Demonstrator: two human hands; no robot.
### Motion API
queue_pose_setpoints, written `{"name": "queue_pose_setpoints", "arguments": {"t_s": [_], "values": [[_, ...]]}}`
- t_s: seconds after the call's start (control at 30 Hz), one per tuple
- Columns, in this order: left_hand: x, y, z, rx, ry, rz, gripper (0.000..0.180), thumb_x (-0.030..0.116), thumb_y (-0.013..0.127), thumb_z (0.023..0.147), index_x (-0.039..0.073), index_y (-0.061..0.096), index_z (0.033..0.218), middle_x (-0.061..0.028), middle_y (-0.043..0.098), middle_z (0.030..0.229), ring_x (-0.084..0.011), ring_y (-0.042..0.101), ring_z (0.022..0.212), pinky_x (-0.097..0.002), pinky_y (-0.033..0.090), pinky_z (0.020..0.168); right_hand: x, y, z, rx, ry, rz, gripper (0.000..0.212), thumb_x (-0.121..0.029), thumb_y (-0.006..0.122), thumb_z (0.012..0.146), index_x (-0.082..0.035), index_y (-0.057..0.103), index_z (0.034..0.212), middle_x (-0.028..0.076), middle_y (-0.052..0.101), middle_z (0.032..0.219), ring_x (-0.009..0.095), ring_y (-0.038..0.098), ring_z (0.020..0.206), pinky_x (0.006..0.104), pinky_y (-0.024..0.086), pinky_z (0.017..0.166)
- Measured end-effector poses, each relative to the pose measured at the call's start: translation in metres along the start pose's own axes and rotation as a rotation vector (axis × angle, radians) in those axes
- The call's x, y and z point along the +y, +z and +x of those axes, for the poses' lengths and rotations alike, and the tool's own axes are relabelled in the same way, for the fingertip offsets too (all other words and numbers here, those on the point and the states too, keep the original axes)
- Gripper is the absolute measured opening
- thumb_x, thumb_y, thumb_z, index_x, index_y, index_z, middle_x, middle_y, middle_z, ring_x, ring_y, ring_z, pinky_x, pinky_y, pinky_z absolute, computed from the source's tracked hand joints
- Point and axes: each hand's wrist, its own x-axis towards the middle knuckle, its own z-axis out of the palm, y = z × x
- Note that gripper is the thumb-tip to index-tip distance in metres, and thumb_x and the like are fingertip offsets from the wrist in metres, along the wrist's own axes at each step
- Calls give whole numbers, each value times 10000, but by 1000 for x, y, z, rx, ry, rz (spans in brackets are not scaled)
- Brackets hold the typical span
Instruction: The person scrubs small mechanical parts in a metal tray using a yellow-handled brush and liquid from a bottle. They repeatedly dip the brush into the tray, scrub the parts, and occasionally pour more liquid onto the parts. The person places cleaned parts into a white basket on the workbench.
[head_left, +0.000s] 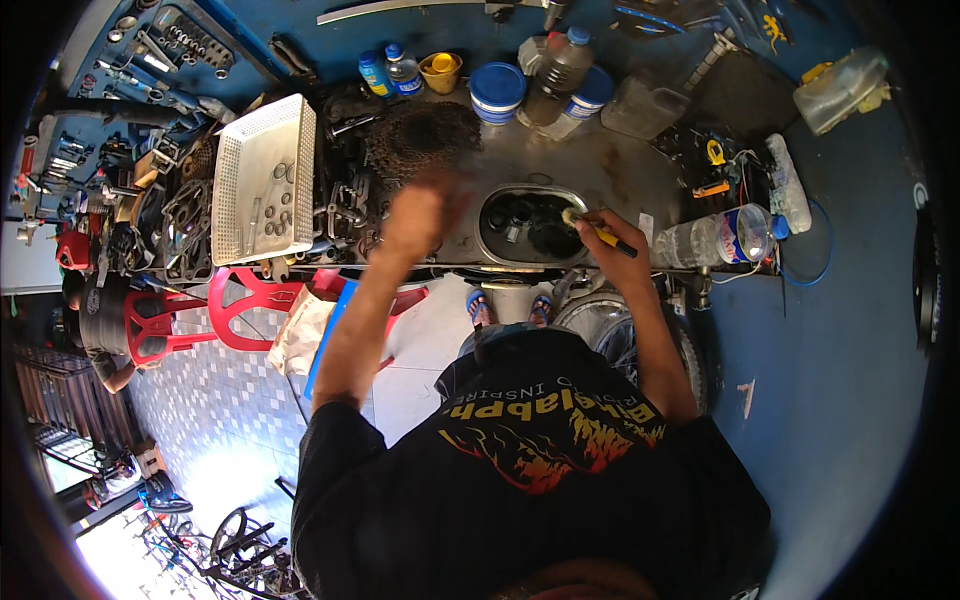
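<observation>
My right hand (612,240) is closed around a brush (571,216) with a yellow and black handle. The brush's pale bristles are over the right part of an oval metal basin (484,242) set in the bench. Dark liquid and several small round parts lie in the basin. To the left of it, my left hand (418,218) is over the bench, smeared by motion, so its fingers cannot be made out. A heap of dark chains (420,135) lies just beyond that hand.
A white perforated tray (232,190) holding several rings stands at the left beside metal tools. Blue tubs (497,92) and a large bottle (562,75) line the back. A plastic bottle (715,238) lies at the right. Red chairs (245,310) and another person (105,315) are at the left.
</observation>
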Motion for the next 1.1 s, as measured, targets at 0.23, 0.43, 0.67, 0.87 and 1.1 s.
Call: {"name": "queue_pose_setpoints", "arguments": {"t_s": [0.23, 0.43, 0.67, 0.87, 1.1], "values": [[21, 93, -9, -288, -27, 335, 448, 257, 875, 810, 124, 749, 1219, -103, 635, 1321, -334, 550, 1289, -460, 484, 1075, 9, -10, -3, -11, -139, -80, 275, -230, 836, 929, -60, 757, 1130, 98, 753, 1040, 189, 724, 945, 320, 551, 844], [3, 103, -9, -212, -120, 79, 512, 183, 892, 774, 113, 720, 1251, -129, 664, 1257, -354, 590, 1228, -493, 486, 1047, 31, -12, -8, -61, -221, -191, 308, -230, 857, 901, -61, 745, 1133, 117, 742, 1072, 277, 743, 983, 367, 568, 849], [10, 110, -14, -26, -120, 158, 536, 117, 869, 770, 118, 713, 1283, -131, 700, 1227, -365, 604, 1209, -479, 493, 1052, 48, -8, -2, -117, -299, -263, 334, -332, 825, 926, -95, 736, 1145, 100, 739, 1085, 312, 738, 972, 412, 580, 834], [19, 113, -11, -99, -100, 198, 568, 131, 874, 756, 157, 708, 1298, -116, 602, 1366, -359, 522, 1308, -507, 462, 1083, 51, -8, 5, -117, -351, -256, 345, -349, 814, 931, -102, 723, 1154, 94, 732, 1075, 312, 731, 971, 411, 580, 831], [45, 104, -24, -186, -67, 230, 508, 186, 889, 731, 169, 736, 1216, -134, 500, 1477, -378, 444, 1387, -543, 397, 1124, 58, -14, 7, -110, -351, -257, 329, -355, 810, 930, -117, 725, 1140, 93, 724, 1061, 313, 723, 969, 416, 578, 834]]}}
